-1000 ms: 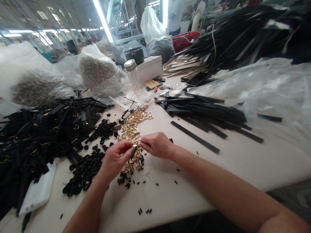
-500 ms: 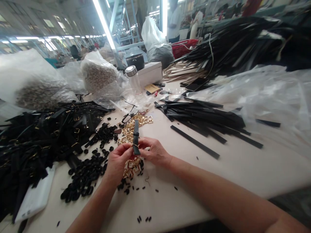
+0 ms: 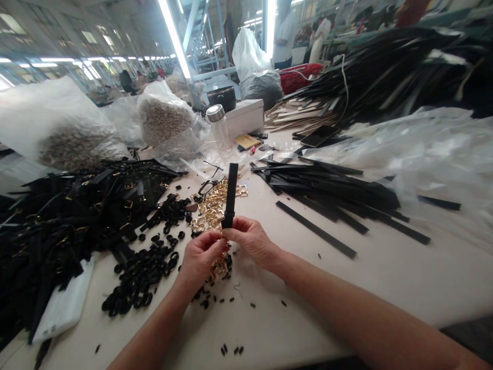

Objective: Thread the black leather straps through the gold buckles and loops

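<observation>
A black strap (image 3: 231, 190) stands upright between my two hands, a narrow loop round its lower part. My right hand (image 3: 252, 239) pinches the strap's lower end between thumb and fingers. From the left, my left hand (image 3: 202, 252) closes on the same end, its fingertips meeting those of the right. Whatever lies between the fingertips is hidden. Gold buckles (image 3: 211, 205) are heaped behind and beneath the hands. To the left lie small black loops (image 3: 144, 277) in a loose pile.
Finished-looking straps with buckles (image 3: 96, 200) form a big dark heap at left. Flat black strips (image 3: 327, 185) lie at right, one strip (image 3: 316, 228) apart. A glass bottle (image 3: 219, 128), a white box (image 3: 246, 115) and filled plastic bags (image 3: 164, 113) stand behind. Tiny black pieces (image 3: 224, 350) dot the table front.
The strap has turned in my hands: its free end reaches higher and the gold buckle seen on it before is now hidden. My hands have shifted slightly right and up.
</observation>
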`<action>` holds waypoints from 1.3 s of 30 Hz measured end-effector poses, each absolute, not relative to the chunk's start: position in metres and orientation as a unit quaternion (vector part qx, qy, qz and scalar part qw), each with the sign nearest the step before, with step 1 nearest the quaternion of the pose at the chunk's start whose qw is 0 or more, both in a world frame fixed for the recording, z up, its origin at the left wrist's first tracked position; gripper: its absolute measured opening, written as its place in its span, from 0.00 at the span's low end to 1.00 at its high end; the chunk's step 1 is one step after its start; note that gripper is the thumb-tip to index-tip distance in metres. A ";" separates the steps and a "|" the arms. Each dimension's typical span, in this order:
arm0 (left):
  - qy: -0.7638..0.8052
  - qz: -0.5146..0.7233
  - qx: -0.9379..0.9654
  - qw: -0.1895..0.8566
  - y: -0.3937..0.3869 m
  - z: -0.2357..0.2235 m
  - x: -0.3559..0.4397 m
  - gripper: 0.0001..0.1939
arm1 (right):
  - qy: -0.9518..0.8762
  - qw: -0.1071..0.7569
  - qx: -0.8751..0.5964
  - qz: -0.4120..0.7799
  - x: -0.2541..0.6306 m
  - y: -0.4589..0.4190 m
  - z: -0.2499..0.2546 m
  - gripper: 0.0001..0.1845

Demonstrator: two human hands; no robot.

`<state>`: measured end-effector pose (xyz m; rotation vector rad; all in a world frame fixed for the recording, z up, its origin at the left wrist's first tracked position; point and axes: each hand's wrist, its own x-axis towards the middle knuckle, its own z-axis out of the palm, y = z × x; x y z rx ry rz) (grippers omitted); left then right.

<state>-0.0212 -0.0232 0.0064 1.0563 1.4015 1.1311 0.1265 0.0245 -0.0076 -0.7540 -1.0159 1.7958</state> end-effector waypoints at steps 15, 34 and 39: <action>0.509 0.533 0.363 0.570 -0.016 0.006 -0.034 0.12 | -0.657 0.319 -0.278 0.624 0.131 0.021 -0.014 0.07; 0.755 0.145 0.637 0.053 -0.002 0.027 -0.121 0.09 | -0.708 0.357 -0.358 0.493 0.137 0.027 -0.008 0.11; 0.742 0.124 0.654 0.073 0.001 0.021 -0.114 0.06 | -0.702 0.360 -0.354 0.502 0.136 0.027 -0.012 0.10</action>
